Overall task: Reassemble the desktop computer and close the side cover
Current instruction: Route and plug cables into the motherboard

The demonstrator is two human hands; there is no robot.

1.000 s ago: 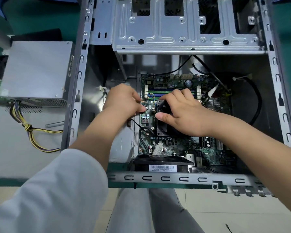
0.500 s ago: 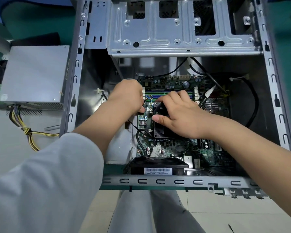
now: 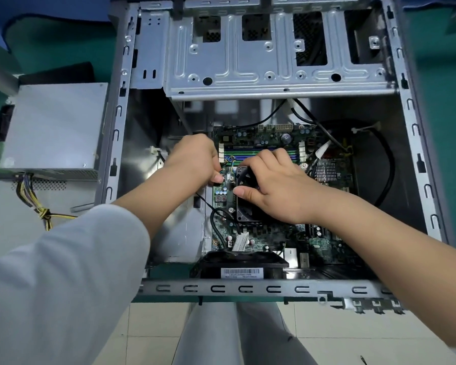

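The right hand lies on top of the square black cooler fan. Its fingers are curled over the far edge of the fan and its thumb presses the near left side, so it grips the fan. The fan sits on the green circuit board in the middle of the open case.

The left hand is just beside the fan, on its left. Its fingers are curled and its thumb and finger pinch the thin yellow, blue and black fan wires near the top left corner of the fan. A white sleeve covers the left arm.

Around both hands is the grey metal computer case, lying on its side with the cover off. At the far end of the case is a shiny metal drive cage. A thick black cable curves round the right side inside the case. At the near edge sits a second black fan with a white barcode label.

Outside the case, on the left, lies a grey metal power supply box. A bundle of yellow and black wires hangs from it.
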